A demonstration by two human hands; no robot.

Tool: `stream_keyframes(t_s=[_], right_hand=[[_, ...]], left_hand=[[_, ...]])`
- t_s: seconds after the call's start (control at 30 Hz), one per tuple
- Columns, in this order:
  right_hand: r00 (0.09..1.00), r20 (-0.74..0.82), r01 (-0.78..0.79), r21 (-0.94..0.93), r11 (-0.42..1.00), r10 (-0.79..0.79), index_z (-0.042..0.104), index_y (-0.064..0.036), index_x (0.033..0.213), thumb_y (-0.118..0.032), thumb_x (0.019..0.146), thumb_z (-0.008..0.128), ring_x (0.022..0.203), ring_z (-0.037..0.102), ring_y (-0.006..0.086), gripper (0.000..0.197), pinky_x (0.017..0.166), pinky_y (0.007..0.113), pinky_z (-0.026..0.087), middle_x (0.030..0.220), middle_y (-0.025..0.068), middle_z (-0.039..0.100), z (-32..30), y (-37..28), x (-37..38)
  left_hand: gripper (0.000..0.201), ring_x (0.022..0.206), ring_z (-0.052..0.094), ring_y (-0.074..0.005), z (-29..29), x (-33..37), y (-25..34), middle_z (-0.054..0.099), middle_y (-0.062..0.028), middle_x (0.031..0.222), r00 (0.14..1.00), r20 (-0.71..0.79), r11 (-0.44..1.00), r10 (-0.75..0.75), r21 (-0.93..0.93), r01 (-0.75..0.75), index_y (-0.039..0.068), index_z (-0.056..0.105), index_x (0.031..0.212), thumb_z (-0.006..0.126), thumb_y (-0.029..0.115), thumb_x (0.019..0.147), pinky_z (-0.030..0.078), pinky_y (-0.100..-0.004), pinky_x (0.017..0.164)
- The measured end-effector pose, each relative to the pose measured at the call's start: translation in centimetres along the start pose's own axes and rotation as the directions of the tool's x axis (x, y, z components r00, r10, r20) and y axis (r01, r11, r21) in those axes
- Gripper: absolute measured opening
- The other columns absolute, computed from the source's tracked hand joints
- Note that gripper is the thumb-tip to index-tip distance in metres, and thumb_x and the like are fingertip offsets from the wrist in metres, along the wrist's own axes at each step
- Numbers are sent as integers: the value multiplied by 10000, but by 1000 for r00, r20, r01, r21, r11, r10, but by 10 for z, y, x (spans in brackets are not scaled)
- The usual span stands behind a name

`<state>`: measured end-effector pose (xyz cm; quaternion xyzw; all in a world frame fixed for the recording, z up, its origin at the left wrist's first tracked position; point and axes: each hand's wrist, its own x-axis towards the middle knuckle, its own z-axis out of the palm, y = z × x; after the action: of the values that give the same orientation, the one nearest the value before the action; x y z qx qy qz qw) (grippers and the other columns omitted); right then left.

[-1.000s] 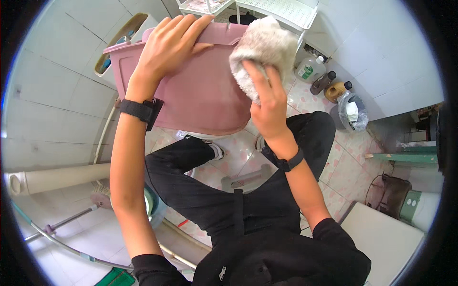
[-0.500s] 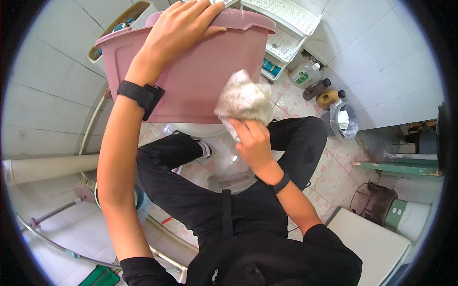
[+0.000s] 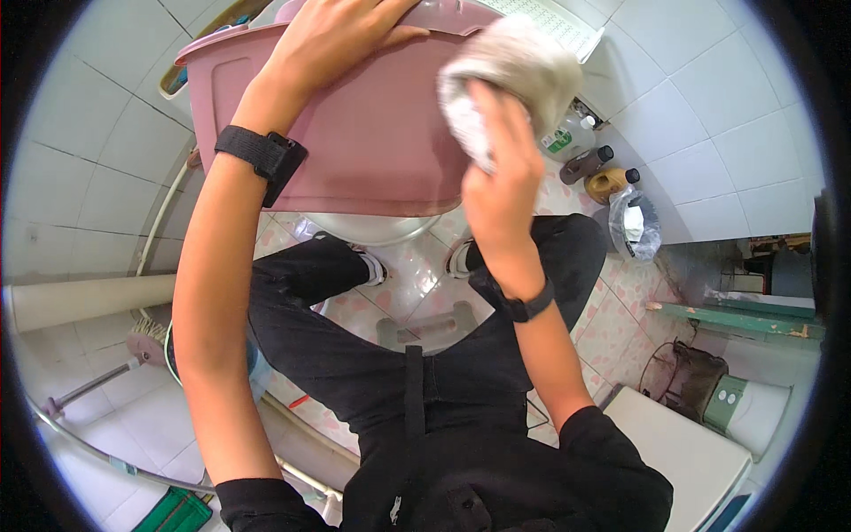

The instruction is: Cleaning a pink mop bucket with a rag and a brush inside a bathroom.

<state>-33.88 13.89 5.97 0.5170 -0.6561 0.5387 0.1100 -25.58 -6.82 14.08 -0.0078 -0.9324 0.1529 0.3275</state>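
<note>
A pink plastic tub (image 3: 381,133) is tipped so its outer wall faces me, above a rounded white surface (image 3: 381,228). My left hand (image 3: 337,40) grips its far rim, the thumb lying along the near face; the fingertips run out of view at the top. In my right hand (image 3: 503,182) is a bunched, whitish-grey cloth (image 3: 545,66), somewhat smeared by motion. The cloth is at the tub's upper right corner and covers part of that edge. Whether it touches the wall there I cannot tell.
A white plastic rack (image 3: 567,22) stands behind the tub. To its right are a clear jug (image 3: 572,137), a dark bottle (image 3: 585,166), a yellowish bottle (image 3: 610,183) and a bag-lined bin (image 3: 636,226). A low stool (image 3: 425,326) sits between my legs; a pipe (image 3: 89,301) runs at left.
My right hand has moved the cloth up and to the right, from the tub's lower right side to its upper right corner. The tub and my left hand have shifted slightly upward.
</note>
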Motion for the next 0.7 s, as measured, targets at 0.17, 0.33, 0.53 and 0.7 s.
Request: stream_keyframes(t_s=[0.17, 0.33, 0.53, 0.7], right_hand=[[994, 86, 83, -209, 974, -67, 631, 3, 1199, 180, 637, 492, 1044, 583, 425, 605, 910, 470, 480, 1113, 214, 585, 17, 6, -21], [940, 340, 75, -243, 967, 12, 614, -33, 1185, 110, 654, 597, 959, 605, 396, 551, 805, 454, 523, 1030, 164, 574, -12, 2, -75], [884, 454, -78, -88, 993, 110, 623, -9, 1190, 108, 650, 544, 941, 622, 368, 558, 805, 430, 532, 1014, 154, 595, -38, 0, -111], [916, 168, -388, 142, 910, 364, 598, 48, 1257, 140, 695, 417, 1156, 624, 363, 597, 995, 357, 467, 1180, 225, 654, -46, 31, -117]], left_hand=[[412, 887, 619, -280, 1, 2, -3, 604, -109, 943, 1000, -13, 1000, -25, 19, 25, 32, 582, 1139, 650, 355, 893, 503, -389, 782], [415, 945, 630, -310, 22, -1, -9, 659, -104, 1059, 998, -69, 998, 11, 67, -7, 96, 592, 1223, 650, 356, 905, 509, -398, 851], [415, 946, 632, -307, 20, -3, -10, 655, -102, 1050, 995, -104, 997, 6, 78, 2, 95, 589, 1233, 643, 355, 913, 509, -397, 851], [413, 939, 637, -286, 16, -2, -9, 639, -89, 984, 997, -70, 994, -43, 102, 50, 108, 597, 1241, 643, 360, 917, 515, -382, 834]])
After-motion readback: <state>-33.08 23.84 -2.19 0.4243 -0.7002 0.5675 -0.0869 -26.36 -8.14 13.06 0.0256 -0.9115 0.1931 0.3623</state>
